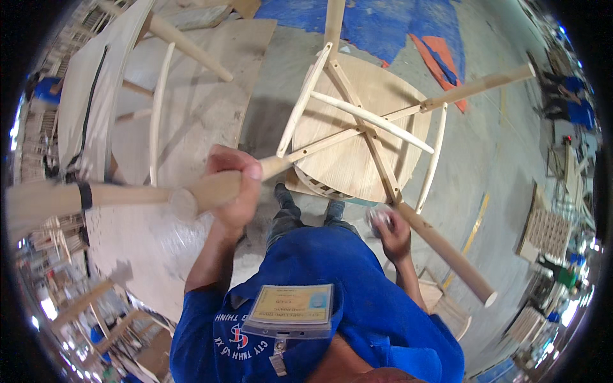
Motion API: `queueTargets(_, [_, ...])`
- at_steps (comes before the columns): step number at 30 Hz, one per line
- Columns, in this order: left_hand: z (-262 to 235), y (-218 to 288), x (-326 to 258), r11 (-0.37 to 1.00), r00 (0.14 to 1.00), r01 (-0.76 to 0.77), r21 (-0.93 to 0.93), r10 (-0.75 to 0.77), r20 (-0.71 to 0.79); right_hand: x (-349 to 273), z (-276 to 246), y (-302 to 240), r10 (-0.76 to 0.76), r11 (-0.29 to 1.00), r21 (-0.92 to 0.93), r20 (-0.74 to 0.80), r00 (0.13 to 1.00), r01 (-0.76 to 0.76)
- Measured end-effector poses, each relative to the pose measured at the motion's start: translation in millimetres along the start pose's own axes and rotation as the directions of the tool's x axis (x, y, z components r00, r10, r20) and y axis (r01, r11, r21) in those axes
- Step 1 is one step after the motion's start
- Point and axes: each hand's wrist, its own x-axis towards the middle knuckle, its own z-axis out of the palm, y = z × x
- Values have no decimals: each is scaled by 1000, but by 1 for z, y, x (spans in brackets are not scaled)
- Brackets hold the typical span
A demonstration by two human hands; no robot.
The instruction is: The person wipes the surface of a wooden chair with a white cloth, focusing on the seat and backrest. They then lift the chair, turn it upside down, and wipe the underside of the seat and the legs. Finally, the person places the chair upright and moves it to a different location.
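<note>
- Grey concrete floor spreads below, a blue tarp at the far edge.
- An upturned wooden chair stands just ahead, legs up.
- Left hand is clenched round one chair leg.
- Right hand, fingers curled round a small whitish pad, presses beside another leg.

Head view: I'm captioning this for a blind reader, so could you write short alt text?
Seen from above, a person in a blue shirt works on an upturned round wooden chair. The left hand grips one chair leg, and the right hand holds a small pale wad against another leg.
</note>
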Motion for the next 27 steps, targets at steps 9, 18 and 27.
queueTargets(9, [-5, 1, 38, 947, 895, -269, -175, 313, 319, 244, 155, -148, -610, 562, -765, -127, 782, 314])
queueTargets(18, [-10, -20, 32, 889, 853, -323, -324, 422, 308, 132, 165, -93, -244, 957, -192, -140, 960, 216])
queueTargets(27, [-7, -16, 38, 865, 800, -327, -382, 468, 376, -83, -54, 79, 430, 897, 200, -607, 669, -395])
